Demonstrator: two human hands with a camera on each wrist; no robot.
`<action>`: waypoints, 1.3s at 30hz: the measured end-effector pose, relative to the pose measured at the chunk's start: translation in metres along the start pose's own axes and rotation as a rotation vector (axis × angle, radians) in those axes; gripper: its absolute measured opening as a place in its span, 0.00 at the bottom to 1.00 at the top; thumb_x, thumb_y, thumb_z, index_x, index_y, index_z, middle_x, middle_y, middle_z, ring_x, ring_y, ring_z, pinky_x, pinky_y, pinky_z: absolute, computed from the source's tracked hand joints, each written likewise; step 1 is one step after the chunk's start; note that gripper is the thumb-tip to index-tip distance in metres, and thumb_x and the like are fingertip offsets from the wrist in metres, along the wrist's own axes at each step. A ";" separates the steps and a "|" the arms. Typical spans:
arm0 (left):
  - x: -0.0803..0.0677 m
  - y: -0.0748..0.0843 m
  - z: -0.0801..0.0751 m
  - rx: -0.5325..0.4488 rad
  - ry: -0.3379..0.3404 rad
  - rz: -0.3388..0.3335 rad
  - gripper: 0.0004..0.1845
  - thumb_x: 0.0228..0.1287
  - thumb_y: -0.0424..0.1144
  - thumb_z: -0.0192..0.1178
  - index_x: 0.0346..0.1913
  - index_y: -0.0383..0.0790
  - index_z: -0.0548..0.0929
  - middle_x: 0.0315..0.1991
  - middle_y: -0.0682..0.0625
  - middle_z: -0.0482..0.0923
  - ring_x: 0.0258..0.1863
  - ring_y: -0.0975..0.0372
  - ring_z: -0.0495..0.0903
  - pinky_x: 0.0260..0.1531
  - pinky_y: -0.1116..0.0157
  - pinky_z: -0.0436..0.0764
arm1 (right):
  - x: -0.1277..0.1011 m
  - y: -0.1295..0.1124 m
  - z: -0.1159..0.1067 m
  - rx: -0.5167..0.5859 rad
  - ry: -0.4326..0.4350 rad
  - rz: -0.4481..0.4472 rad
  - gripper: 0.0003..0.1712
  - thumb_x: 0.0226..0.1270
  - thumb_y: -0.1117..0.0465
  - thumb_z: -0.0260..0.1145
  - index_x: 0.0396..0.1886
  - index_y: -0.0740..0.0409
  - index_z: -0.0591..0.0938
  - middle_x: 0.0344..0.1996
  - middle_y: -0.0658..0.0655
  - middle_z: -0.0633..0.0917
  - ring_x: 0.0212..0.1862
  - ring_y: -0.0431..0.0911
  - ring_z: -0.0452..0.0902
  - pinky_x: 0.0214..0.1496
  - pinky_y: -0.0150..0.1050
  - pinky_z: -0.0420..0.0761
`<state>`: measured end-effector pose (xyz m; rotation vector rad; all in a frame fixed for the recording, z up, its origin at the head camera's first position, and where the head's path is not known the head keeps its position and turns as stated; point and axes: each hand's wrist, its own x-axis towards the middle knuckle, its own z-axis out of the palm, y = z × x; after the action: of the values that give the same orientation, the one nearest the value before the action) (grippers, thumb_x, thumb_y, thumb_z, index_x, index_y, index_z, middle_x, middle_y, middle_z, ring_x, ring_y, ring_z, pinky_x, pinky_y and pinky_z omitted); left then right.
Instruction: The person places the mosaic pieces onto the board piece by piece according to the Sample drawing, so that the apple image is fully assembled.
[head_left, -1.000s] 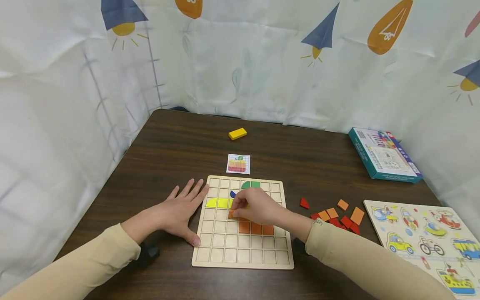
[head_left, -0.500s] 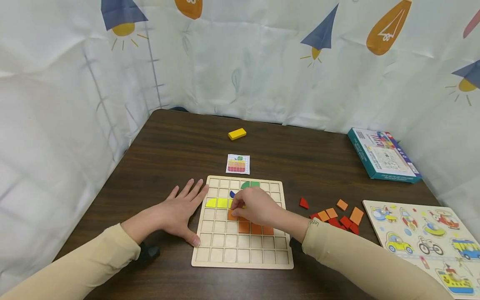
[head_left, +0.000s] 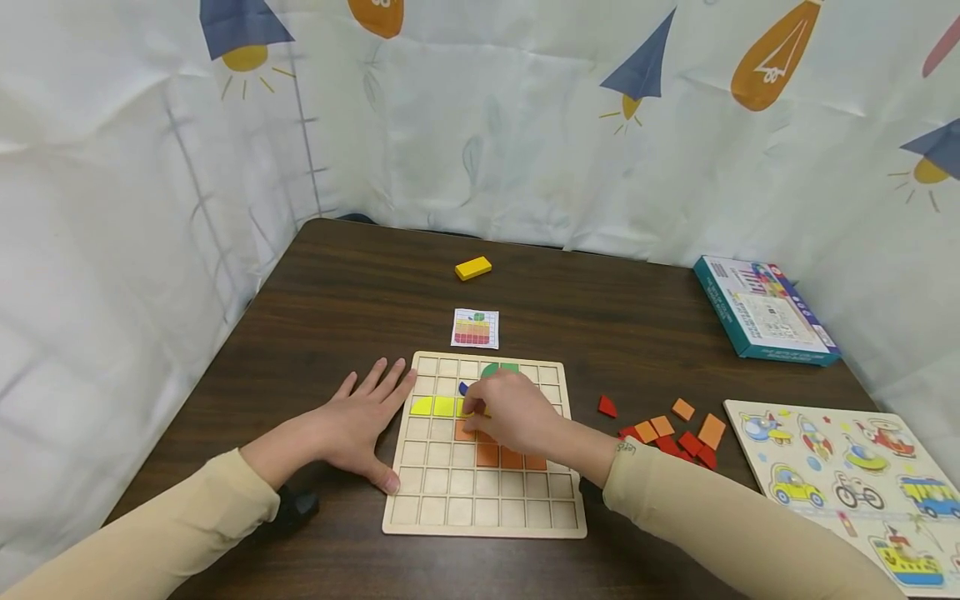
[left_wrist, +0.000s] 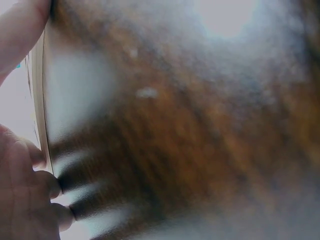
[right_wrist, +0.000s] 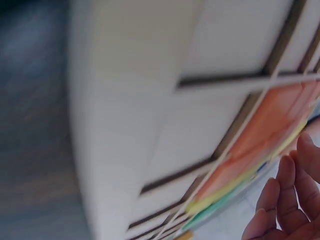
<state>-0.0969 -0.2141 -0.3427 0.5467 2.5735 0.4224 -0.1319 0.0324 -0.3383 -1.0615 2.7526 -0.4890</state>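
A wooden grid board lies on the dark table. In it are yellow pieces, a green pair, a blue piece and a row of orange squares. My right hand hovers over the board's middle with bent fingers. Its fingertips touch the far edge of one orange piece, which lies flat in a cell. In the right wrist view the fingers curl loosely with nothing between them. My left hand lies flat on the table, with its thumb against the board's left edge.
A pattern card lies just beyond the board, and a yellow block farther back. Loose red and orange pieces sit to the right. A teal box and a vehicle puzzle fill the right side. Curtains enclose the table.
The orange piece, tilted in my right fingers a second ago, now lies flat in its cell. The right hand shifted slightly away from me. The left hand stayed put.
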 end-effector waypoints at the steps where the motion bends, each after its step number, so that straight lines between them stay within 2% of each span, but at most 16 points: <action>1: 0.000 0.000 0.000 0.000 0.001 0.002 0.79 0.36 0.70 0.78 0.82 0.34 0.42 0.83 0.33 0.34 0.81 0.34 0.33 0.72 0.27 0.39 | -0.002 0.002 -0.002 0.010 0.005 0.006 0.05 0.62 0.57 0.78 0.33 0.52 0.91 0.29 0.46 0.89 0.36 0.40 0.79 0.44 0.35 0.80; 7: 0.001 0.001 0.000 0.002 -0.001 0.009 0.79 0.36 0.70 0.78 0.82 0.33 0.42 0.83 0.33 0.34 0.81 0.34 0.33 0.72 0.27 0.39 | -0.023 0.041 -0.021 0.097 0.040 0.083 0.03 0.63 0.63 0.76 0.35 0.55 0.90 0.32 0.47 0.89 0.38 0.41 0.80 0.47 0.40 0.82; 12: 0.001 0.002 -0.002 0.006 -0.003 0.005 0.79 0.36 0.69 0.79 0.82 0.34 0.42 0.83 0.33 0.34 0.81 0.34 0.34 0.72 0.27 0.39 | -0.051 0.084 -0.041 0.100 0.048 0.169 0.05 0.64 0.66 0.74 0.39 0.58 0.89 0.35 0.51 0.89 0.37 0.42 0.80 0.43 0.40 0.84; 20: 0.000 -0.001 0.000 0.006 -0.001 0.007 0.79 0.36 0.70 0.78 0.82 0.34 0.42 0.83 0.34 0.34 0.81 0.34 0.33 0.72 0.27 0.39 | -0.102 0.130 -0.065 0.117 -0.053 0.265 0.07 0.65 0.67 0.72 0.42 0.57 0.88 0.35 0.49 0.89 0.37 0.40 0.82 0.39 0.39 0.84; 28: 0.000 -0.001 0.001 -0.004 0.002 0.005 0.80 0.35 0.70 0.78 0.82 0.34 0.42 0.83 0.34 0.34 0.81 0.33 0.33 0.71 0.27 0.38 | -0.130 0.152 -0.066 0.054 -0.123 0.232 0.10 0.60 0.67 0.75 0.41 0.54 0.89 0.35 0.47 0.87 0.38 0.40 0.80 0.39 0.36 0.81; 34: 0.000 -0.001 0.001 -0.002 0.003 0.005 0.80 0.35 0.70 0.79 0.82 0.33 0.42 0.83 0.33 0.35 0.81 0.33 0.34 0.71 0.26 0.39 | -0.132 0.159 -0.063 0.080 -0.132 0.223 0.10 0.57 0.63 0.78 0.38 0.52 0.88 0.34 0.46 0.85 0.38 0.41 0.77 0.38 0.35 0.80; 39: 0.000 -0.001 0.001 -0.001 0.002 0.004 0.80 0.34 0.70 0.78 0.82 0.33 0.42 0.83 0.33 0.34 0.81 0.33 0.33 0.71 0.26 0.39 | -0.129 0.161 -0.060 0.044 -0.115 0.228 0.08 0.59 0.63 0.78 0.36 0.51 0.86 0.34 0.46 0.83 0.38 0.40 0.76 0.40 0.37 0.81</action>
<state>-0.0968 -0.2146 -0.3438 0.5521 2.5740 0.4254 -0.1525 0.2463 -0.3364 -0.7289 2.7019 -0.4379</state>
